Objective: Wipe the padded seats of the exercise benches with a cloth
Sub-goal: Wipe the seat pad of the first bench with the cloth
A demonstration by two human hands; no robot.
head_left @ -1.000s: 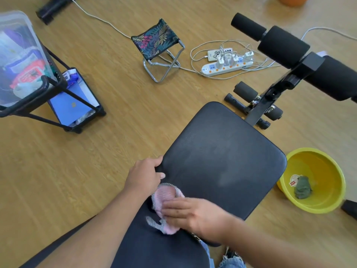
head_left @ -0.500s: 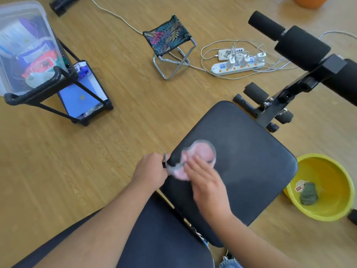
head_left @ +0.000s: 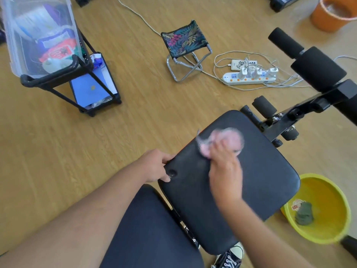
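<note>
A: Looking down from the head view, where is the cloth (head_left: 222,141)?

B: On the far half of the seat (head_left: 260,180), toward the end by the foam rollers (head_left: 316,71). The right hand (head_left: 226,173) lies flat over its near part, fingers pressing it to the pad. It is blurred, so whether they curl round the cloth or only press on it I cannot tell.

A: And the left hand (head_left: 156,167)?

B: Closed on the seat's near left edge, thumb on top, steadying it. It holds no cloth.

A: What does the next stroke turn on?

B: The seat's long axis runs from its near end up and left toward the far end. The cloth sits near that far end, left of the midline, so the unwiped-looking pad lies toward the right edge and back toward the person. The right hand is the one on the cloth, and I'd judge a pull back along that axis comes next.

A: Anything else?

B: A second pad (head_left: 146,229) sits nearer the person, untouched by either hand. A yellow basin (head_left: 336,192) on the floor to the right holds a dark rag (head_left: 304,213).
</note>
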